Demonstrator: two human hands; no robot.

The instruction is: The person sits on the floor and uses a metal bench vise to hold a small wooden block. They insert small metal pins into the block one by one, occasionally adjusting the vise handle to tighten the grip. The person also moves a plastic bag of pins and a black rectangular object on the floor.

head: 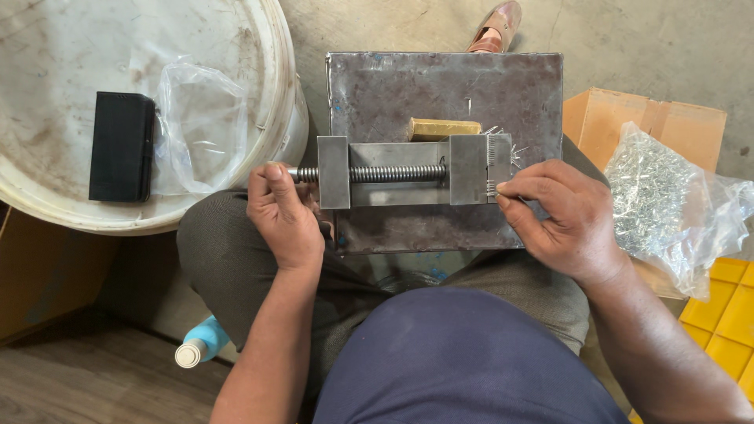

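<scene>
Gripping vise [408, 174] screw: left hand [281, 216]; right hand [561, 216] pinching pins (jaw edge)

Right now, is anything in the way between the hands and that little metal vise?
Nothing visible is. The left hand already grips the end of the vise's screw, and the right hand has its fingertips at the jaw end of the vise, where thin pins stick out.
</scene>
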